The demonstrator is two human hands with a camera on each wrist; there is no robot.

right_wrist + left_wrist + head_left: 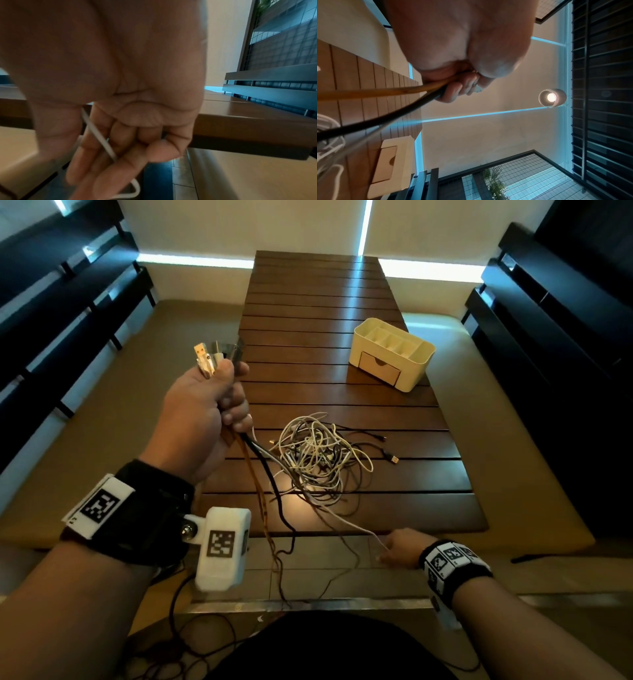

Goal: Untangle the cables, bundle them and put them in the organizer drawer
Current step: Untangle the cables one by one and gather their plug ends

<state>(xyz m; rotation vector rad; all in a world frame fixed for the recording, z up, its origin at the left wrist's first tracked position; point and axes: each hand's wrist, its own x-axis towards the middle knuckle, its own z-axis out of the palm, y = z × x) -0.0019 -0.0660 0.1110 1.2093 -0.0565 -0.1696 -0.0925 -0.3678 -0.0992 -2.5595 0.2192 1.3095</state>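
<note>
Slatted wooden table (325,313) runs from 6 toward 12 o'clock through centre of head view; dark shelving flanks it at 9 and 3. Cream organizer (394,352) stands on table at approx. 1 o'clock, open compartments on top, its drawer (380,369) in the front face, closed, w/ a notch pull. Tangled cables (318,455), white, grey and black strands, lie heaped on table just right of centre, well apart from organizer; one black lead w/ a USB plug (394,459) strays out at 3 o'clock of the heap. Left hand (205,412) is raised at 10 o'clock of the heap, fingers curled into a fist round several cable ends, incl. an orange cable (368,92) and a black cable (385,116); a cluster of USB plugs (214,356) sticks up above the thumb, the strands trail down from the fist toward heap and off table's near edge. Right hand (399,549) sits low at 5 o'clock, at/below table's near edge, thumb and fingers pinching a thin white cable (101,138) that runs taut up to the heap; a further loop of it hangs under the fingers. Both wrists carry black bands w/ printed marker tags.
</note>
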